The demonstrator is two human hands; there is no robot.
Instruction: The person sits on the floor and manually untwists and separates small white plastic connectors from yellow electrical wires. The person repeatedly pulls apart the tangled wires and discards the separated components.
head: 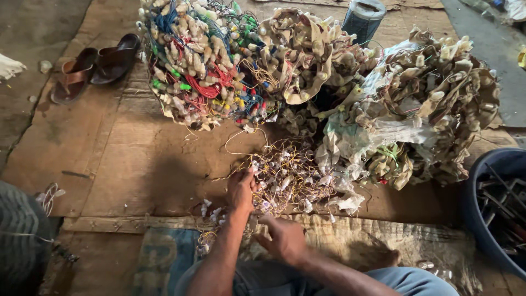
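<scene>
Head view | left hand (241, 189) is gripping the wire tangle (287, 178) on the floor, pinning it | right hand (285, 238), fingers pinched narrow, is teasing a strand | bundles (307, 71) are heaped behind.

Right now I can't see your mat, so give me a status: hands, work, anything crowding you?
Left hand in the yellow-wire tangle. Right hand pinching its near strands. Big bundled heaps close behind; blue tub to the right.
</scene>
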